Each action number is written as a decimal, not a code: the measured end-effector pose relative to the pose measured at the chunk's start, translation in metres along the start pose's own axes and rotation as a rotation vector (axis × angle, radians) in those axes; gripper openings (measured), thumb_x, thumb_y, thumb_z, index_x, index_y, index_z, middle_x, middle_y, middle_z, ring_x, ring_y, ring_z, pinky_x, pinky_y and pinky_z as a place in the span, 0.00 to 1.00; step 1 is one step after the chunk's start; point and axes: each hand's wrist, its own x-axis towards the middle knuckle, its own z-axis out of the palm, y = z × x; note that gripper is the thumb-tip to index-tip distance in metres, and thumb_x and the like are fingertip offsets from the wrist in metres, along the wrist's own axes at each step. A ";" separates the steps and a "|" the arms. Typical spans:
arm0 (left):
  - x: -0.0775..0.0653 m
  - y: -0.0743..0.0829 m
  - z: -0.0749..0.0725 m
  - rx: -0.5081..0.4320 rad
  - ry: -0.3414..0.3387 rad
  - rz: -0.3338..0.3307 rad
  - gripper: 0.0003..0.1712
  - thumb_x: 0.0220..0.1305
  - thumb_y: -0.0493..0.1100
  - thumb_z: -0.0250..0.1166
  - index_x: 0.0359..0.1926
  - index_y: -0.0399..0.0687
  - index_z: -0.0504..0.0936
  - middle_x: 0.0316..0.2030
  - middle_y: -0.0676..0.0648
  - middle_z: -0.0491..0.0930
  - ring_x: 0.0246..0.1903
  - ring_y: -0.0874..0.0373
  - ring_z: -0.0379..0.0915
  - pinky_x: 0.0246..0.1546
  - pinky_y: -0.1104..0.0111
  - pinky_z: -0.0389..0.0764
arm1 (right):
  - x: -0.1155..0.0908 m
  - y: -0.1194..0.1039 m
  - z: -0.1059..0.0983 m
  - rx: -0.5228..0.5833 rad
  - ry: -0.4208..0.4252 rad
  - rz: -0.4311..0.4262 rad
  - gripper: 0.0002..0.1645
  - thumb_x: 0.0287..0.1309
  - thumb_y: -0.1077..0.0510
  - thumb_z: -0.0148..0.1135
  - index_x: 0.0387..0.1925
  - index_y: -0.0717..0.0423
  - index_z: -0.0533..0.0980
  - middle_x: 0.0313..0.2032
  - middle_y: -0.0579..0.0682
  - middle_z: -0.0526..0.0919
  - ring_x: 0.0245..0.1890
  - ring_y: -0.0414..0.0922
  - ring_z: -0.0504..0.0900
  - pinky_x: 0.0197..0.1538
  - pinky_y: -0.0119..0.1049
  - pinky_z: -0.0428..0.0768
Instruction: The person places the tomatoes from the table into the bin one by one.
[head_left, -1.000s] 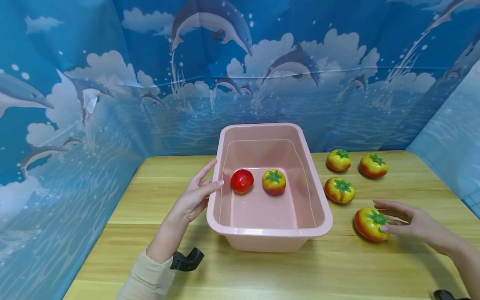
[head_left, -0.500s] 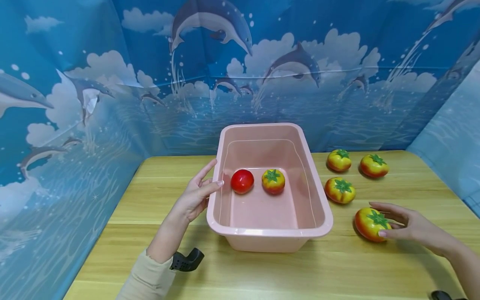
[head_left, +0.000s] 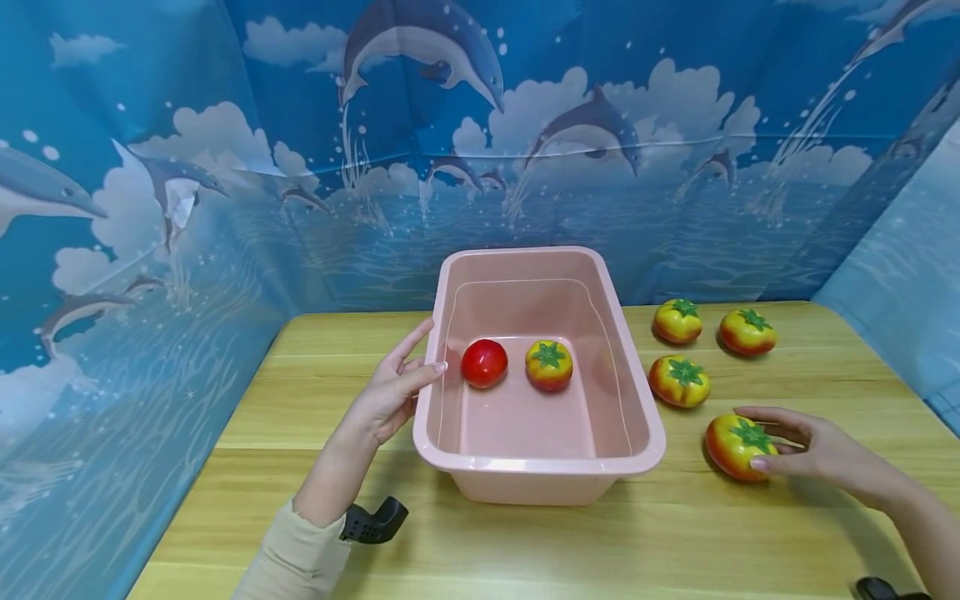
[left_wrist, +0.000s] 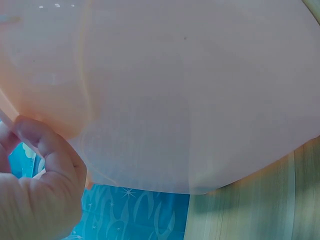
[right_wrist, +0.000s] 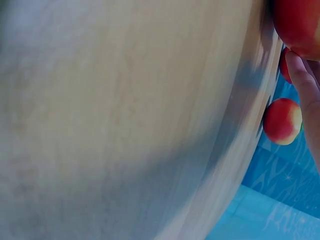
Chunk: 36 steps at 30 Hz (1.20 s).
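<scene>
In the head view my left hand (head_left: pixel 390 392) grips the left rim of a pink plastic basin (head_left: pixel 540 463), thumb over the edge and fingers outside. The left wrist view shows this hand (left_wrist: pixel 47 180) pinching the rim, with the basin wall (left_wrist: pixel 200 100) filling most of the picture. A red toy tomato (head_left: pixel 483 363) and a yellow-red one with a green leaf top (head_left: pixel 549 365) lie inside. Right of the basin, my right hand (head_left: pixel 817 450) holds a larger yellow-red toy tomato (head_left: pixel 731 450) from its right side, thumb in front, fingers behind. It sits low over the table.
Three more yellow-red toy tomatoes stand behind the right hand: a near one (head_left: pixel 678 381), a back one (head_left: pixel 677 321) and a far right one (head_left: pixel 747 332). The wooden table (head_left: pixel 300 450) ends at a blue dolphin-print curtain (head_left: pixel 360 250) at the back and sides.
My right hand has moved slightly left and its thumb has come onto the front of the large tomato, which has shifted a little left. The left hand keeps its place on the basin.
</scene>
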 end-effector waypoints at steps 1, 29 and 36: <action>0.000 0.000 0.000 0.000 0.001 -0.001 0.41 0.62 0.31 0.56 0.72 0.58 0.52 0.49 0.44 0.76 0.40 0.54 0.79 0.41 0.54 0.80 | 0.000 0.000 0.000 0.001 0.001 -0.001 0.35 0.57 0.61 0.62 0.64 0.64 0.62 0.51 0.19 0.66 0.49 0.17 0.64 0.44 0.18 0.71; -0.001 0.001 0.000 -0.004 -0.004 -0.008 0.41 0.62 0.31 0.55 0.72 0.58 0.52 0.50 0.44 0.76 0.40 0.54 0.80 0.41 0.54 0.80 | 0.021 -0.047 -0.029 -0.133 0.006 0.023 0.36 0.61 0.58 0.59 0.68 0.57 0.57 0.63 0.58 0.61 0.58 0.68 0.62 0.46 0.41 0.79; 0.000 0.001 0.000 -0.004 -0.001 -0.010 0.41 0.62 0.31 0.55 0.72 0.58 0.52 0.49 0.44 0.76 0.40 0.54 0.80 0.41 0.54 0.80 | 0.029 -0.063 -0.037 -0.131 0.014 0.009 0.34 0.61 0.58 0.58 0.67 0.52 0.60 0.62 0.49 0.62 0.58 0.72 0.59 0.43 0.32 0.77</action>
